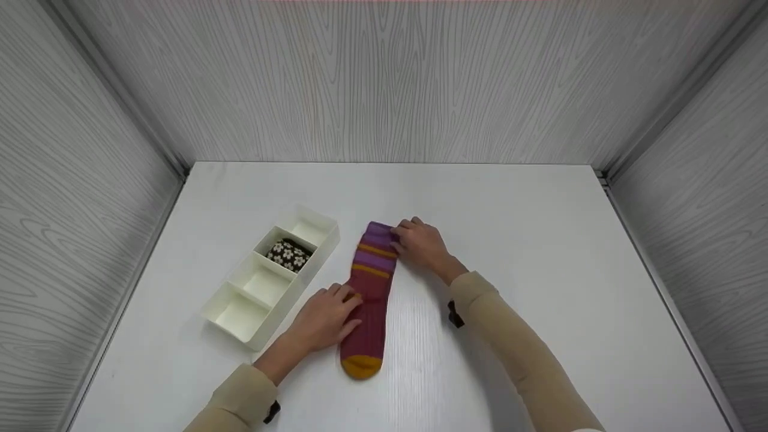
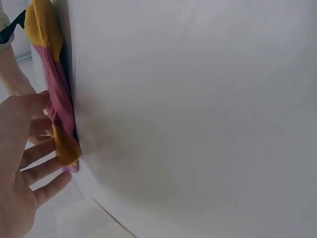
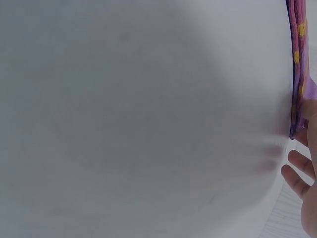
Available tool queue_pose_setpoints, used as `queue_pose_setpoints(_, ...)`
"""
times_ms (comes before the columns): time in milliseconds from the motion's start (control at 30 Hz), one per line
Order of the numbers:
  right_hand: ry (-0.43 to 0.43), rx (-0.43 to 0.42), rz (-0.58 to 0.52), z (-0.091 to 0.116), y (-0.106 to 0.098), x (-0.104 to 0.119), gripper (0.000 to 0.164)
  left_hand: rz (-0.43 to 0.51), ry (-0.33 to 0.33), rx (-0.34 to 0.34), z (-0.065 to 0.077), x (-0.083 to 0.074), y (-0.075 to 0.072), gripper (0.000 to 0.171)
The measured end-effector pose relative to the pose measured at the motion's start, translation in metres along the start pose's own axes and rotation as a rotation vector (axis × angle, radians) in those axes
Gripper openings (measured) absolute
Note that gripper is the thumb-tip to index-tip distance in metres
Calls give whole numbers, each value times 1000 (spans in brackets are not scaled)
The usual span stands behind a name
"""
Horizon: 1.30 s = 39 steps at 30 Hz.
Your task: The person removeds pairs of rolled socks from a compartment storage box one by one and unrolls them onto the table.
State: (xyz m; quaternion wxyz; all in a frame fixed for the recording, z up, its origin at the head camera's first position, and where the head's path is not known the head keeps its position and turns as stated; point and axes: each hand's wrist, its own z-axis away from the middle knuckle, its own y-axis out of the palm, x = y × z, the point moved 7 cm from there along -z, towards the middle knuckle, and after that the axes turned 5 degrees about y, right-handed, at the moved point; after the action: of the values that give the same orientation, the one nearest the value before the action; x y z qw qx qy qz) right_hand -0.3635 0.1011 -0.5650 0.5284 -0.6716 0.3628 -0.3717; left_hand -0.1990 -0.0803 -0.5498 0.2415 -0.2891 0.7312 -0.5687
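Observation:
A maroon sock (image 1: 373,312) lies flat on the table, with purple and mustard stripes near its cuff, a mustard heel and a mustard toe. Its toe points toward me. Stacked layers show at the cuff edge in the right wrist view; whether this is one sock or two, I cannot tell. My left hand (image 1: 324,315) rests at the heel side, its fingers mostly straight and touching the fabric (image 2: 59,101). At the far end, my right hand (image 1: 422,245) pinches the corner of the purple cuff (image 3: 299,106) between thumb and finger.
To the left of the sock stands a white divided box (image 1: 273,321) set at a slant. A folded black sock with white flowers (image 1: 289,255) sits in its second compartment from the back. Grey wood-grain panels (image 1: 384,84) wall the white table (image 1: 540,252) at the back and sides.

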Motion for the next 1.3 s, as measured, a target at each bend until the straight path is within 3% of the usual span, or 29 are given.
queue_pose_setpoints(500, -17, 13, 8, -4, -1, 4, 37, 48, 78, 37, 26, -21, 6, 32)
queue_pose_setpoints(700, -3, 56, -9, -7, 1, 4, 38, 123, 143, 65, 30, -34, 6, 28)
queue_pose_setpoints(867, 20, 104, -36, -8, 2, 3, 40, 134, 218, 57, 30, -47, 4, 33)
queue_pose_setpoints(1067, 17, 104, -48, -7, 2, 5, 39, 65, 272, 151, 29, -55, 7, 44)
queue_pose_setpoints(1300, 0, 71, -51, -6, 1, 7, 37, 106, 261, 258, 28, -59, 10, 44)
